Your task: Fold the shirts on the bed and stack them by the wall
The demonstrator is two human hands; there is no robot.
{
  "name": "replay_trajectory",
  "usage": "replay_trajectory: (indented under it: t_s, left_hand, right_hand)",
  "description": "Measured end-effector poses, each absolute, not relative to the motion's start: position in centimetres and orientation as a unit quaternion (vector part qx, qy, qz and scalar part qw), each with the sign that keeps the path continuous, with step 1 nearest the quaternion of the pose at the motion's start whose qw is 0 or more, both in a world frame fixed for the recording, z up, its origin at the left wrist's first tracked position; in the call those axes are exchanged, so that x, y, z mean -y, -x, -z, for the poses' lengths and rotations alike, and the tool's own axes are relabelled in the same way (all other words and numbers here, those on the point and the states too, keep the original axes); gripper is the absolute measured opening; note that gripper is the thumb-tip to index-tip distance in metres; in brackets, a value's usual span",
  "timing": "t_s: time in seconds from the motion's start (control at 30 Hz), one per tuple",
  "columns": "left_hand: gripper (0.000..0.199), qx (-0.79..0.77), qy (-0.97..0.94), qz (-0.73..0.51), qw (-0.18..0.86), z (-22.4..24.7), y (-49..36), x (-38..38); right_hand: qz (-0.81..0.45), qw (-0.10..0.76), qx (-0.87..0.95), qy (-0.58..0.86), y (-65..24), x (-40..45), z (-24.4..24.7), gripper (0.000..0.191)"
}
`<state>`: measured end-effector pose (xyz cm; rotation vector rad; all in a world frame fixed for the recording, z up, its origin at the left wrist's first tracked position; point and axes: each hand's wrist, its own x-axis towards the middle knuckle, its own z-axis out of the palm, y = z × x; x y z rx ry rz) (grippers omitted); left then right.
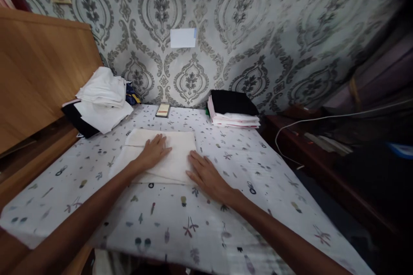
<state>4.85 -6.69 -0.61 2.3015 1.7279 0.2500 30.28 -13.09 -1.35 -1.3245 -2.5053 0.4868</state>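
Note:
A white cloth (177, 154), folded roughly into a rectangle, lies on a table with a patterned white cover (171, 219). My left hand (154, 151) rests on top of it, fingers spread and pointing to the upper right. At the cloth's right edge lies my right hand (206, 176), its fingers apart and touching the edge. Neither hand grips anything. Part of the cloth's left side is under my left hand and forearm.
Crumpled white garments (105, 90) are heaped at the back left beside a wooden panel (45, 68). A folded stack with a black top (234, 103) sits at the back right. Near the wall is a small box (163, 110). A white cable (309, 119) hangs on the right.

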Motion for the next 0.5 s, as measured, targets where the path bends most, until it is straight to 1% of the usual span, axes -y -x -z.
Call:
replay_trajectory:
  t_s: [0.13,0.23,0.37,0.43,0.5]
  left_hand:
    - [0.066,-0.606,-0.773,-0.162,0.097,-0.2,-1.4,6.3]
    - [0.064,-0.613,-0.761,-0.185,0.104,-0.9,-0.5,5.9]
    - [0.070,-0.615,-0.766,-0.154,0.110,-0.8,-2.8,5.9]
    - [0.074,-0.604,-0.779,-0.128,0.113,-0.1,-4.5,6.0]
    - [0.079,-0.597,-0.787,-0.102,0.118,0.8,-5.9,6.0]
  right_hand:
    - [-0.177,0.204,0.841,0.469,-29.2,11.9,1.3,0.070]
    - [-0.206,0.235,0.792,0.525,-28.7,10.6,2.3,0.068]
    - [-0.263,0.296,0.702,0.592,-29.1,9.2,3.3,0.060]
    - [-0.322,0.329,0.640,0.616,-29.2,8.9,3.0,0.058]
    - [-0.408,0.342,0.557,0.637,-28.9,8.9,2.1,0.059]
